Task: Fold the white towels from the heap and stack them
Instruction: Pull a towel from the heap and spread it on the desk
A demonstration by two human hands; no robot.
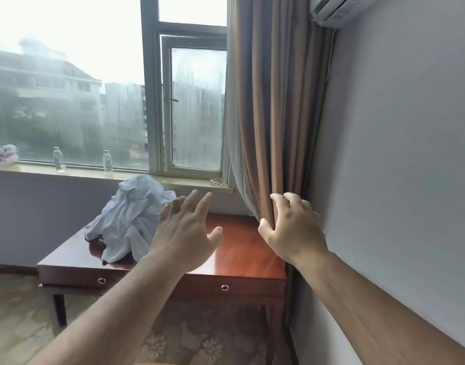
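- We noted the heap of white towels (128, 217) lying crumpled on the left part of the tabletop (239, 248), under the windowsill (189, 181).
- Left hand (184, 233) was released, fingers spread, just right of the heap. We could not tell if it touched.
- Right hand (292, 227) was well apart from the heap, fingers curled at the curtain (268, 101). We could not tell whether it grasped the fold.
- Two bottles (58, 159) stood on the windowsill, their labels too blurred to read.
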